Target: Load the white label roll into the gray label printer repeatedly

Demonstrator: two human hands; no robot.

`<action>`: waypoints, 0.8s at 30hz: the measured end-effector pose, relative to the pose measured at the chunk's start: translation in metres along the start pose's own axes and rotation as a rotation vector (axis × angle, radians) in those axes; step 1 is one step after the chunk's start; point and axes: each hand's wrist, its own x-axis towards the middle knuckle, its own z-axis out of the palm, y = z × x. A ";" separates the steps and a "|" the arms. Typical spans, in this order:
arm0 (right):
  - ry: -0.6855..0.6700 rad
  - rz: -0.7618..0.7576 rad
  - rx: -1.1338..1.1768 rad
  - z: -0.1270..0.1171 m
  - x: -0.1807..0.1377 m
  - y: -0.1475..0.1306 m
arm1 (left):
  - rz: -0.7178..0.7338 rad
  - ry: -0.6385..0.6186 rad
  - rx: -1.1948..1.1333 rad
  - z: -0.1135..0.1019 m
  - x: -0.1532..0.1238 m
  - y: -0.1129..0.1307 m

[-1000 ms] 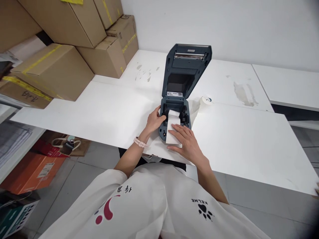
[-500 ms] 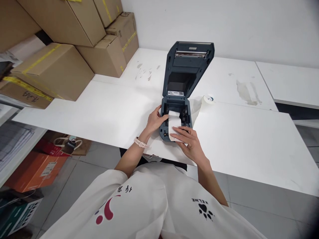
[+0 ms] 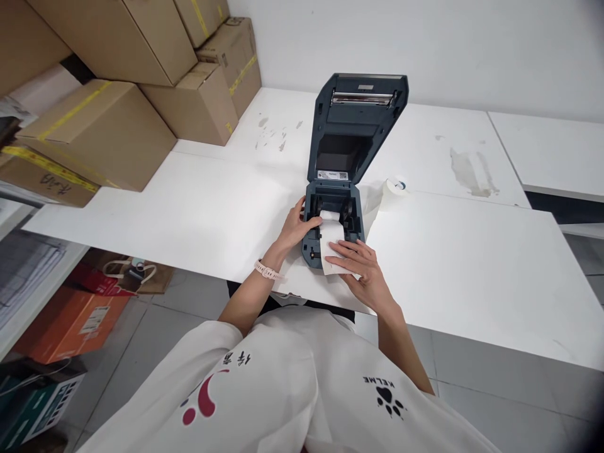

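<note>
A dark grey label printer (image 3: 355, 151) stands on the white table with its lid raised. White label paper (image 3: 331, 238) runs from inside the printer out over its front edge. My left hand (image 3: 296, 228) rests on the printer's left side, its thumb reaching inside beside the paper and its fingers along the outer wall. My right hand (image 3: 361, 269) has the paper's front end, fingers on top and the thumb hidden below. A loose strip of backing paper (image 3: 392, 194), curled at its end, lies to the right of the printer.
Taped cardboard boxes (image 3: 99, 135) are stacked at the table's left end. The white table (image 3: 453, 264) has stained patches near the wall and a seam at right. An orange box (image 3: 70, 324) and a paper bag (image 3: 158, 280) are on the floor at lower left.
The front end of the label paper has come a little further out over the printer's front edge, with my right hand moving slightly toward me. My left hand stays nearly still.
</note>
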 end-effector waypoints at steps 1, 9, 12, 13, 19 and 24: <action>0.001 -0.002 0.001 0.000 0.000 0.000 | 0.002 -0.019 -0.033 0.000 0.000 0.001; 0.023 -0.028 0.006 0.001 -0.001 -0.002 | -0.043 -0.042 -0.102 0.000 -0.002 0.006; 0.008 -0.019 -0.006 0.000 -0.002 -0.001 | -0.047 -0.049 -0.104 0.000 -0.001 0.004; 0.001 -0.017 -0.007 0.000 -0.002 -0.001 | -0.051 -0.051 -0.101 0.000 0.000 0.003; -0.056 -0.003 -0.019 -0.001 -0.003 -0.002 | -0.031 -0.005 0.041 -0.001 -0.001 0.000; -0.217 -0.041 0.049 -0.026 -0.007 -0.005 | 0.357 0.164 0.476 0.010 -0.053 0.000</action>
